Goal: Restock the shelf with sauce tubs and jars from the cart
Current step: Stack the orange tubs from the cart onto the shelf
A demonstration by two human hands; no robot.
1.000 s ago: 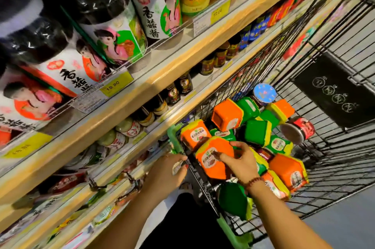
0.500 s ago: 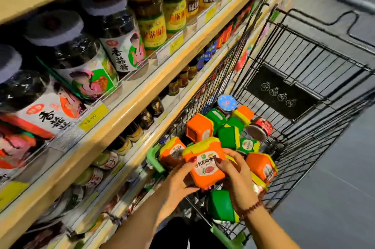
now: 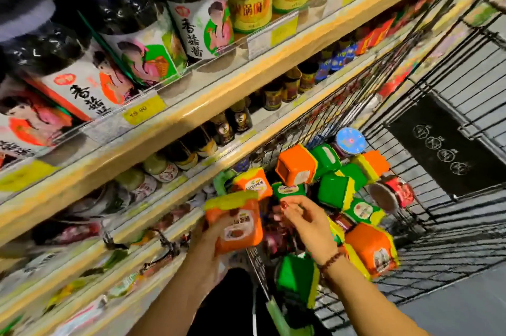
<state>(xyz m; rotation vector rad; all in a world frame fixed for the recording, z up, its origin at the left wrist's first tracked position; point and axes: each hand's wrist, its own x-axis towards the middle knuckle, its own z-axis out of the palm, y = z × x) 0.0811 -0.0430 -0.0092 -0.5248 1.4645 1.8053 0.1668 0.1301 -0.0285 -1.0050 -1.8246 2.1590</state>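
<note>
An orange tub (image 3: 232, 223) with a yellow lid is gripped from below and behind by the left hand (image 3: 204, 242), whose fingers are curled round its base. The tub is held roughly upright, slightly tilted, with its label turned toward the camera. It is held in the air just left of the near corner of the cart (image 3: 451, 226), in front of the lower shelf edges.

The right hand (image 3: 308, 222) is seen just beside the tub and apart from it, its fingers loosely bent and nothing held in them. Red-painted nails can be made out, and a beaded bracelet (image 3: 331, 260) is worn on the wrist. This hand is poised over a heap of orange and green tubs (image 3: 335, 189) piled in the near end of the wire cart.

At the far edge of the heap a blue-lidded jar (image 3: 350, 140) is seen. To the right a red-labelled jar (image 3: 394, 193) is lying on its side. Further along the cart a black panel (image 3: 449, 144) with round white marks is fixed.

To the left, wooden-edged shelves (image 3: 208, 103) are stacked one above another. The top one is filled with large dark jars (image 3: 123, 7) with white lids and yellow-labelled jars (image 3: 250, 4), and a yellow price tag (image 3: 142, 112) is clipped to its front. Small dark jars (image 3: 238, 121) are lined up on the shelf below. The goods lower down are too blurred to be told.
</note>
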